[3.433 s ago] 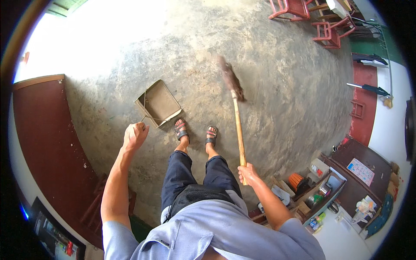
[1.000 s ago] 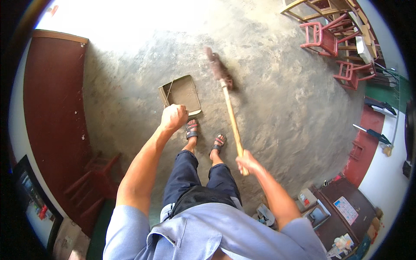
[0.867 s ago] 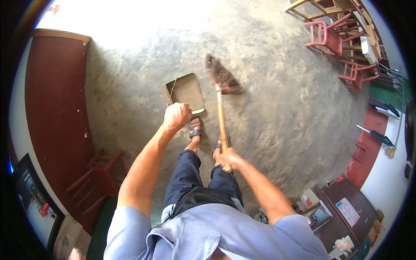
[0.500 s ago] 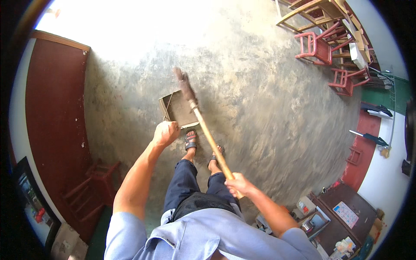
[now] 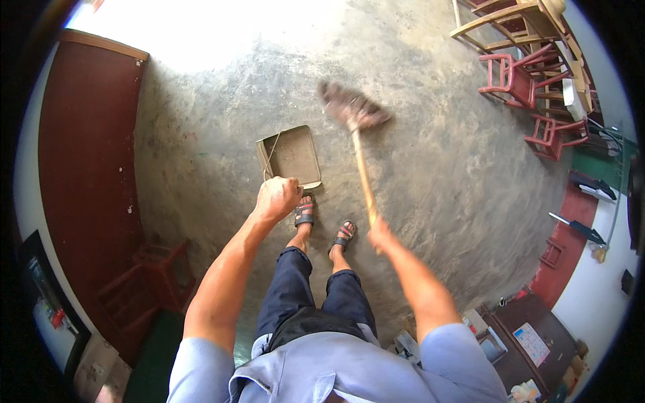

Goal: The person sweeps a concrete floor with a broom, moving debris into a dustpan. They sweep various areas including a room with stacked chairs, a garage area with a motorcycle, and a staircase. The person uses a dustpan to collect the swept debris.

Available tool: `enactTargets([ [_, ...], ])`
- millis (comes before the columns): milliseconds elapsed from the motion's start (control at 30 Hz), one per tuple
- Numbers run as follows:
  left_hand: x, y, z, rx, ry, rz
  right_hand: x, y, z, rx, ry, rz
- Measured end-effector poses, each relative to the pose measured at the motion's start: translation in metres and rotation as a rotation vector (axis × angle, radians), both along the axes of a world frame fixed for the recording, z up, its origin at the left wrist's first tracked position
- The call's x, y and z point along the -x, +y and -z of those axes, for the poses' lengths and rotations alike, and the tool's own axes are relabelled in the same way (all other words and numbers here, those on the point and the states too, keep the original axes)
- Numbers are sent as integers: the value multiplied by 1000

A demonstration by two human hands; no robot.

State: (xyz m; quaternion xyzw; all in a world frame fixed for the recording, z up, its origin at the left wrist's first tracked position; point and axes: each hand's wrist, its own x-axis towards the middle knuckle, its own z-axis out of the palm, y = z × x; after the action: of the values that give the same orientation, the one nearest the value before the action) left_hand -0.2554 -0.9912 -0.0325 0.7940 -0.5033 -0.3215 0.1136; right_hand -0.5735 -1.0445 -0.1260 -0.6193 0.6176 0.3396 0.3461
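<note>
My left hand (image 5: 279, 197) is closed around the thin handle of a dustpan (image 5: 297, 158), a shallow, squarish brown-grey pan with a pale rim. The pan is just beyond my left foot. Closed on a pale wooden stick, my right hand (image 5: 381, 235) holds a broom (image 5: 363, 171). Its dark brown brush head (image 5: 354, 106) is blurred by motion, to the right of the dustpan and apart from it. Part of the dustpan's handle is hidden in my left fist.
Concrete floor (image 5: 222, 134) surrounds my sandalled feet. Red stools (image 5: 514, 82) and a wooden frame (image 5: 510, 20) stand at the far right. A brown desk (image 5: 531, 329) is near right. At left are a dark red panel (image 5: 91, 154) and a dark red chair (image 5: 164, 272).
The broom head has swung right, away from over the dustpan, and its stick has turned more upright in view. My right hand has moved forward. The dustpan stays just beyond my left foot.
</note>
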Motion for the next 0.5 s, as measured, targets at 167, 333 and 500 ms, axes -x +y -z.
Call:
enactTargets([
  [167, -5, 5, -5, -27, 13, 18, -5, 81, -105, -411, -2, 103],
  [333, -10, 20, -11, 7, 50, 38, 8, 75, -175, -514, -166, 213],
  [500, -21, 49, -22, -19, 65, 99, 31, 75, -207, -442, -222, 310],
])
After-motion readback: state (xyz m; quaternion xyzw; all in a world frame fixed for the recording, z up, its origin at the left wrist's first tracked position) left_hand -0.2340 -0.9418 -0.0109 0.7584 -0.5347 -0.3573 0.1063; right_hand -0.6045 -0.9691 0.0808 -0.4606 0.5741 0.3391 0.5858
